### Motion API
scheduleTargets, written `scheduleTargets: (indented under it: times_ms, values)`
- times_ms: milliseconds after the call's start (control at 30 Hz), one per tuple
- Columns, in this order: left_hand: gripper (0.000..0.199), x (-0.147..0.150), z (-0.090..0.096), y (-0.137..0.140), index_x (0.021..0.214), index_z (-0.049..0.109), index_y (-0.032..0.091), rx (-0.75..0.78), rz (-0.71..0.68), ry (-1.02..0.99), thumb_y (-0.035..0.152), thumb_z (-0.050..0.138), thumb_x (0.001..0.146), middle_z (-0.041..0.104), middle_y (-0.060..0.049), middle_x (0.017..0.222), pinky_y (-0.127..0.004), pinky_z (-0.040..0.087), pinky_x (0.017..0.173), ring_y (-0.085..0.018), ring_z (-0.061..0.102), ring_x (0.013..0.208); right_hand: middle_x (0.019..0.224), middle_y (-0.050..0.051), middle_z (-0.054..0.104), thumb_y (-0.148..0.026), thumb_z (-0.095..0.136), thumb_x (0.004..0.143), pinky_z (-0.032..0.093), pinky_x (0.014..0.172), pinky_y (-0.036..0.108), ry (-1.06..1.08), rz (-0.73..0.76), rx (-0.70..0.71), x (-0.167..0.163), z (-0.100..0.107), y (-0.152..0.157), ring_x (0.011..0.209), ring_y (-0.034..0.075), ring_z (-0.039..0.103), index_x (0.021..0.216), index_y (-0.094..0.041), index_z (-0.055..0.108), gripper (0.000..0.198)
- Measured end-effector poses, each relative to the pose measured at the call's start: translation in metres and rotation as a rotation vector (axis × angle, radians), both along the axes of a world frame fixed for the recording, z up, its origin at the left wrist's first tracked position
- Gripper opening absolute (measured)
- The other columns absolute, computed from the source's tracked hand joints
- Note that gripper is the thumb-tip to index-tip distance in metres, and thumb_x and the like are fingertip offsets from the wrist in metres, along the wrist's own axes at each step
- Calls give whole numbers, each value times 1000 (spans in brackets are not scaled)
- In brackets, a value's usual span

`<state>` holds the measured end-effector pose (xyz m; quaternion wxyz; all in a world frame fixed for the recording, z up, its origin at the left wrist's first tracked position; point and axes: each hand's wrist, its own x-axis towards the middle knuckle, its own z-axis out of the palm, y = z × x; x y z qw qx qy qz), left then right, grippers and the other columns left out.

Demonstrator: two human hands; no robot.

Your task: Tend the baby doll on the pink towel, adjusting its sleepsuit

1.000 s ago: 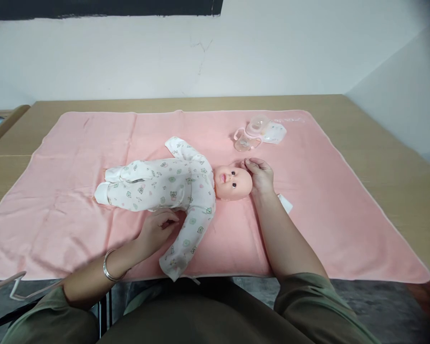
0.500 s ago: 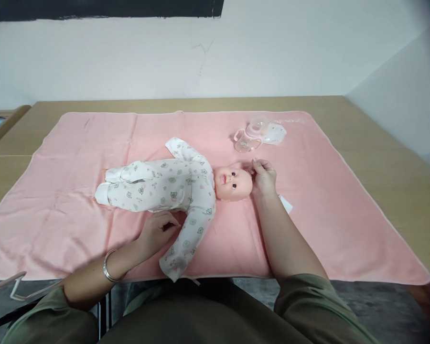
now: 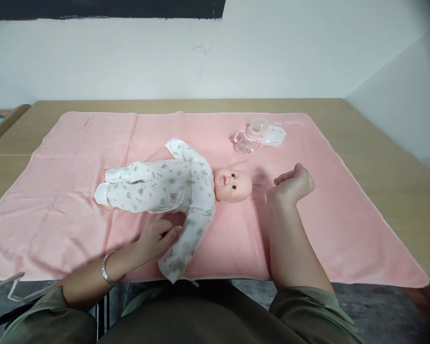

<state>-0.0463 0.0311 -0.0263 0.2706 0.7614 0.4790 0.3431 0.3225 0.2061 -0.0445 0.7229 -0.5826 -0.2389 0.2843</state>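
A baby doll (image 3: 232, 185) lies on its back on the pink blanket (image 3: 326, 220), head to the right, dressed in a white patterned romper (image 3: 165, 184). Beside its near sleeve is my left hand (image 3: 159, 239), fingers curled in, thumb tip against the sleeve cloth; nothing shows in the fingers. To the right of the doll's head, apart from it, my right hand (image 3: 294, 184) is raised over the blanket with bent wrist and fingers closed. Whatever those fingers hold, if anything, is hidden.
A clear baby bottle with pink handles (image 3: 247, 142) lies at the back right of the blanket, against a white patterned packet (image 3: 274, 135). The wooden table (image 3: 387, 167) shows around the blanket, with a white wall (image 3: 146, 62) behind.
My right hand has moved right, away from the doll's head, and its wrist has bent. The white piece by that forearm is now out of sight. My left thumb has shifted onto the sleeve.
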Motion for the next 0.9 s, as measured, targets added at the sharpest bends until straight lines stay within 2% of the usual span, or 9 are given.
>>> scheduleTargets:
  times_ms: [67,100,200,333,500,567,667,800,900]
  values:
    - [50,0,0,-1,55,30,19,76,-44,-20,24,52,99,29,6,46,-26,18,45,-8,26,45,55,-2,25,-27,56,87,31,47,30,-42,-211,7,-8,11,-5,51,13,29,63,-24,30,35]
    - [50,0,0,-1,55,30,19,118,-64,-35,22,52,100,28,7,47,-26,18,45,-7,26,45,56,-2,24,-22,55,85,31,48,29,-47,-263,3,-13,17,-7,52,13,29,62,-24,31,34]
    - [49,0,0,-1,57,31,18,226,-93,-76,20,53,100,26,8,48,-25,18,45,-6,25,44,55,-4,21,-11,52,82,23,52,26,-45,-282,-2,-26,32,-12,54,10,24,58,-23,26,38]
    - [49,1,0,0,57,31,18,277,-80,-100,20,52,101,25,8,49,-25,17,44,-6,24,44,48,-7,19,-11,53,85,19,53,25,-139,-267,29,-34,40,-17,52,6,21,55,-23,20,47]
    - [49,2,3,-1,58,31,18,278,-101,-109,21,51,102,25,8,49,-25,18,44,-5,24,44,49,-8,17,-15,52,93,15,45,23,-97,-206,194,-33,40,-20,44,5,22,56,-23,20,50]
    - [49,2,3,-1,57,31,18,269,-108,-104,21,52,102,26,8,48,-25,18,44,-5,24,43,49,-9,19,-21,51,97,17,42,23,-86,-199,237,-32,40,-20,42,5,22,57,-23,22,49]
    - [49,2,2,0,57,32,18,283,-105,-107,22,51,102,26,8,48,-25,17,44,-5,24,43,48,-9,21,-40,52,100,21,39,22,-117,-199,313,-29,39,-20,41,5,22,61,-24,24,50]
    - [49,3,0,-1,57,32,18,292,-104,-107,22,51,103,27,8,47,-26,17,44,-5,25,43,47,-9,24,-63,57,94,26,38,21,-197,-159,380,-29,38,-18,41,5,22,65,-24,24,58]
    - [50,3,-1,-3,57,33,18,276,-114,-89,24,50,103,29,8,47,-25,18,45,-6,27,44,46,-10,24,-72,55,90,26,37,20,-211,-134,473,-41,44,-27,39,5,22,66,-23,28,61]
